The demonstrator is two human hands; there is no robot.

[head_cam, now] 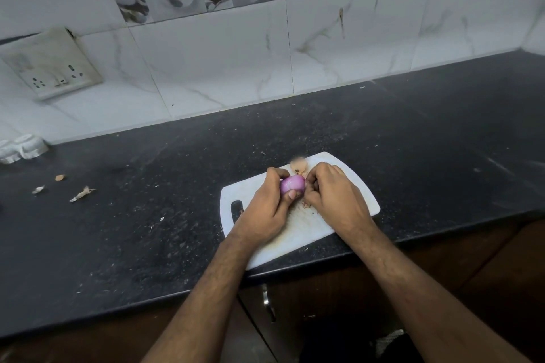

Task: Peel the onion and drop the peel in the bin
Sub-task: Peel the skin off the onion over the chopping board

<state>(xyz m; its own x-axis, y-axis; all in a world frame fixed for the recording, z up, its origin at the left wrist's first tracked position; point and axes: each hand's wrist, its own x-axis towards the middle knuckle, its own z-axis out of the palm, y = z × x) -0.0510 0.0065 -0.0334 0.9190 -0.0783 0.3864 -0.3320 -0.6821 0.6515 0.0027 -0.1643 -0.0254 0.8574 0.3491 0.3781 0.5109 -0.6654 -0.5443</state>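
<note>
A small purple onion (pixel 291 183) is held just above a white cutting board (pixel 351 183) near the counter's front edge. My left hand (pixel 267 209) grips the onion from the left, thumb under it. Curled against the onion's right end is my right hand (pixel 333 194), fingertips pinching at the skin there. A loose piece of pale brown peel (pixel 298 167) lies on the board just behind the onion. Small peel crumbs (pixel 306 208) sit on the board under my hands. No bin is in view.
The black speckled counter (pixel 147 200) carries several peel scraps (pixel 82 194) at the left and a white moulded object (pixel 23 150) at the far left. A tiled wall with a socket plate (pixel 53 68) stands behind. Brown cabinet doors with a metal handle (pixel 267 300) lie below.
</note>
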